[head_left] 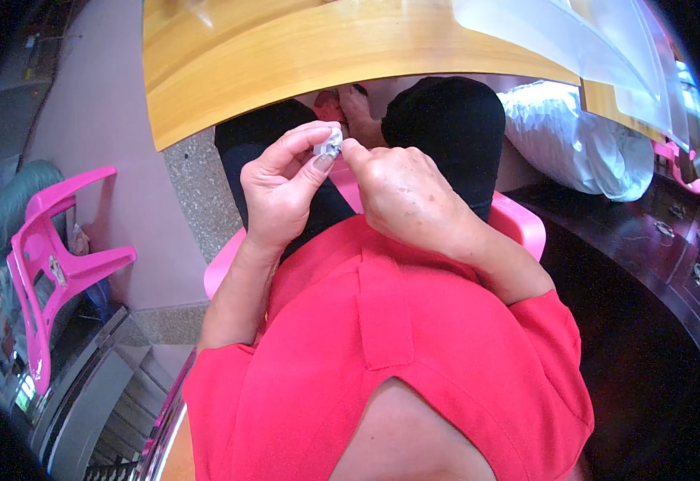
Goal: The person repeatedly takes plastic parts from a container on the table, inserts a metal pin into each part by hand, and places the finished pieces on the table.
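Above my lap, just short of the table edge, my left hand [284,176] pinches a small white piece with a dark, metallic-looking part [331,144] between thumb and fingers. What kind of piece it is, I cannot make out. My right hand [404,186] is closed beside it, back of the hand upward, its index finger and thumb reaching to the piece's right side. Whatever those fingers grip, if anything, is hidden behind the hand.
A wooden table [286,68] spans the far side, with a translucent plastic container [558,40] at its right. Below that stands a stuffed white sack [578,140]. I sit on a pink chair [518,228]; another pink chair [49,248] is at the left. Small scraps [664,228] lie on the dark floor.
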A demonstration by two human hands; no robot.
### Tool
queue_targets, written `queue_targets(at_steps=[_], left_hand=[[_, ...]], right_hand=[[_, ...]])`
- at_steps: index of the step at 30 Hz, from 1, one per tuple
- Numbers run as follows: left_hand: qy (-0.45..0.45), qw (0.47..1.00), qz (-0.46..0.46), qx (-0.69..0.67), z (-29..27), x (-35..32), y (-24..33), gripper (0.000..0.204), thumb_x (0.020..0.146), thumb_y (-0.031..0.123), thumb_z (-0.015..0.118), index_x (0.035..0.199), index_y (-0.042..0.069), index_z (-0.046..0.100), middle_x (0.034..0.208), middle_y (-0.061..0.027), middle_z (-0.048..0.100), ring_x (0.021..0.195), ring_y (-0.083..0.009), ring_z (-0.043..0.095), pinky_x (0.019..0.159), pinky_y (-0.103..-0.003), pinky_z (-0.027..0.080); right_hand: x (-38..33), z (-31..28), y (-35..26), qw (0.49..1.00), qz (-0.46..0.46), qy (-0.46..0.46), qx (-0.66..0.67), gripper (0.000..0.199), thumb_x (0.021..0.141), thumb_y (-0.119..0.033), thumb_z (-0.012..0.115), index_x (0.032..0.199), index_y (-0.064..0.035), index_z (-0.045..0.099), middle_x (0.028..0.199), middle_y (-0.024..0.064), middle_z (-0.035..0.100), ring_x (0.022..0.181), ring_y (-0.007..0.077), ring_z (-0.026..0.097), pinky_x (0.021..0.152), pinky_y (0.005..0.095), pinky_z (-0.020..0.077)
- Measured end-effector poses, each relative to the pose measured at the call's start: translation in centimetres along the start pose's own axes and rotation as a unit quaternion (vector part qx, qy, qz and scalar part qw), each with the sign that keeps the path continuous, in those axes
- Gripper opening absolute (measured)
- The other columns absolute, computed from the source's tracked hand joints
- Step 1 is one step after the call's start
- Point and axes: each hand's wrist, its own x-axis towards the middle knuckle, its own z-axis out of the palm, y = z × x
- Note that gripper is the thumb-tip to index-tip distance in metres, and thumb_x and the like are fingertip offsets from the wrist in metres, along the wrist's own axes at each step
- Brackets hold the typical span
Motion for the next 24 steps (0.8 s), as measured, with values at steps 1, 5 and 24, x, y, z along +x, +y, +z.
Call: queue_targets(at_steps=[1, 5, 24], left_hand=[[0.001, 1.0, -0.015, 0.008, -0.2, 0.1, 0.0, 0.023, 0.084, -0.004, 0.062, 0.107, -0.003, 0.063, 0.11, -0.0123, 0.062, 0.099, -0.016, 0.059, 0.087, -0.027, 0.049], [-0.001, 0.992, -0.066, -0.107, -0.7, 1.0, 0.3, 0.027, 0.088, 0.0, 0.057, 0.115, -0.004, 0.057, 0.114, -0.0191, 0.061, 0.1, -0.0244, 0.061, 0.088, -0.035, 0.051], [0.177, 0.667, 0.408, 0.598, -1.1, 25.3, 16.2, 0.023, 0.083, 0.013, 0.068, 0.103, 0.003, 0.067, 0.087, -0.0064, 0.068, 0.074, -0.0106, 0.061, 0.068, -0.024, 0.049]], right_hand=[[0.1, -0.1, 0.1, 1.0, -0.003, 0.002, 0.0, 0.02, 0.076, -0.004, 0.052, 0.094, 0.0066, 0.052, 0.072, 0.0248, 0.063, 0.066, 0.0388, 0.065, 0.058, 0.0467, 0.0525], [-0.2, -0.8, 0.9, 0.998, -0.025, 0.018, 0.061, 0.021, 0.077, -0.001, 0.052, 0.098, 0.0038, 0.052, 0.07, 0.0244, 0.06, 0.067, 0.0397, 0.063, 0.059, 0.0467, 0.0501], [-2.4, -1.1, 5.4, 0.985, -0.031, 0.053, 0.161, 0.023, 0.082, -0.005, 0.05, 0.102, 0.0026, 0.059, 0.079, 0.0269, 0.061, 0.076, 0.0411, 0.063, 0.068, 0.046, 0.0515]])
